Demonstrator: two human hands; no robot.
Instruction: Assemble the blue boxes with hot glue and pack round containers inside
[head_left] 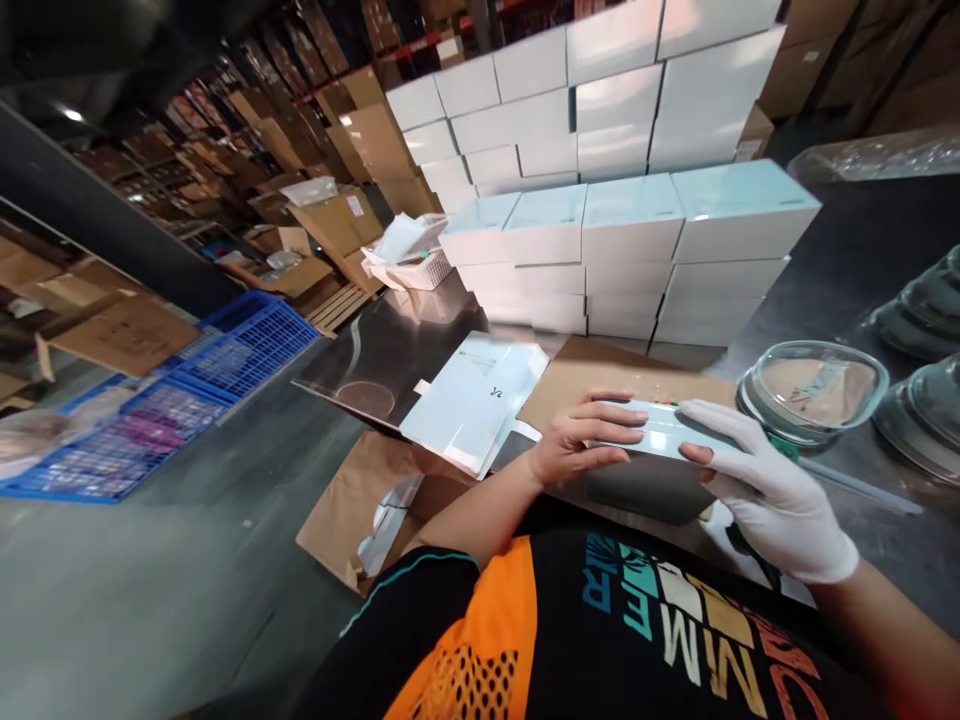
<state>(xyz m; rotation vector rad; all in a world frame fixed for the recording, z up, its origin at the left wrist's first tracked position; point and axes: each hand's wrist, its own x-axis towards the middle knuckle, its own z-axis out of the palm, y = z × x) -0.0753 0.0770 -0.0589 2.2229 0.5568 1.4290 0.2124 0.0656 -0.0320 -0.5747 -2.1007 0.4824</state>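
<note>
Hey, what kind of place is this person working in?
Likely a warehouse packing station: tall racks of brown cardboard cartons, a stack of white rectangular boxes on the worktable, and blue plastic crates on the floor.

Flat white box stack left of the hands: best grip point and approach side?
Pinch the near long edge of the flat white box stack, coming from the person's side. The stack lies flat and overhangs the steel table there, so fingers fit under; the left hand is nearest.

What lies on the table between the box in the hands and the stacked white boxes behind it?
In the head view, a flat brown cardboard sheet lies between the held box and the stacked white boxes; nothing rests on it.
</note>
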